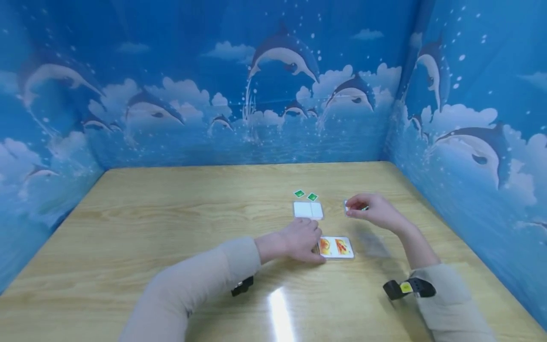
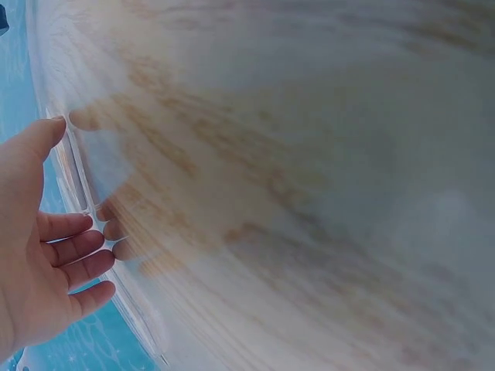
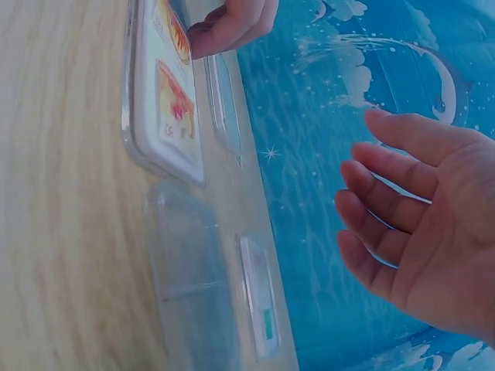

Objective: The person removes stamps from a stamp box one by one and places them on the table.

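Note:
My left hand [image 1: 301,240] lies over the left end of a clear plastic case [image 1: 336,247] with food pictures. In the left wrist view its thumb and fingers grip opposite edges of a thin clear case. My right hand [image 1: 376,212] hovers over a small flat case [image 1: 347,207], partly hidden by the fingers. In the right wrist view this small case [image 3: 259,297] shows a green patch, and the right hand [image 3: 418,224] is loosely curved, holding nothing. A transparent lid [image 3: 193,278] with a dividing line lies beside the picture case [image 3: 174,100].
A white two-part case [image 1: 307,210] lies beyond the left hand. Two small green cards [image 1: 313,196] lie just behind it on the wooden table [image 1: 171,213]. Blue dolphin-printed curtains [image 1: 192,95] border the back and sides.

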`<state>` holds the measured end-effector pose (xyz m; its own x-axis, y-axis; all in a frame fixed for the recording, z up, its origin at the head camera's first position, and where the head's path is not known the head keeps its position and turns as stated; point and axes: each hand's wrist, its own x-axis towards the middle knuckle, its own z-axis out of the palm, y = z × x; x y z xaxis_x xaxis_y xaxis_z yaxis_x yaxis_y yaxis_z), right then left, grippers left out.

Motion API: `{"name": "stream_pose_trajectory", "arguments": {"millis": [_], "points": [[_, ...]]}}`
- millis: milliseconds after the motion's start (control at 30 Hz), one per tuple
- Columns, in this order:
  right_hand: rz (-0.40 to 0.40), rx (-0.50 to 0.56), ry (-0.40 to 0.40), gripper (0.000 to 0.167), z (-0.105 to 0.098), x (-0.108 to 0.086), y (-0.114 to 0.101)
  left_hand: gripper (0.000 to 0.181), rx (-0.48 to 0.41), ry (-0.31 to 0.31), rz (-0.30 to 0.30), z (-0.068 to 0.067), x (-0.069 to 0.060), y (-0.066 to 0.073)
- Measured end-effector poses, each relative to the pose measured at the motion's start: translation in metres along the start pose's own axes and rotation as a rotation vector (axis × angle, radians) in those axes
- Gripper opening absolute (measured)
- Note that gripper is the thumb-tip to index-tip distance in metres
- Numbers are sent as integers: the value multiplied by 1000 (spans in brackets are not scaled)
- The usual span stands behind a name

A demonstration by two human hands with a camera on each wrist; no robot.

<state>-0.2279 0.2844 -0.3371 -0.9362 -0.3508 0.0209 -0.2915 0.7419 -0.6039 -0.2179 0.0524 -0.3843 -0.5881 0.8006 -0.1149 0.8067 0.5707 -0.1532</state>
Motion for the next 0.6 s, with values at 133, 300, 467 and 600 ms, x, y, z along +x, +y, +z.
{"name": "stream_pose_trajectory", "arguments": {"millis": [133, 300, 467, 600], "points": [[-19, 43, -67, 32, 5, -4, 4, 67, 4, -1, 2, 0, -1, 1], [-4, 89, -134, 31, 12, -7, 11, 67, 4, -4, -1, -1, -1, 1], [62, 118, -190, 34, 20, -7, 18, 68, 6, -9, -6, -2, -1, 0], [83, 157, -212, 33, 27, -10, 23, 67, 0, -15, -1, -1, -1, 2]]}}
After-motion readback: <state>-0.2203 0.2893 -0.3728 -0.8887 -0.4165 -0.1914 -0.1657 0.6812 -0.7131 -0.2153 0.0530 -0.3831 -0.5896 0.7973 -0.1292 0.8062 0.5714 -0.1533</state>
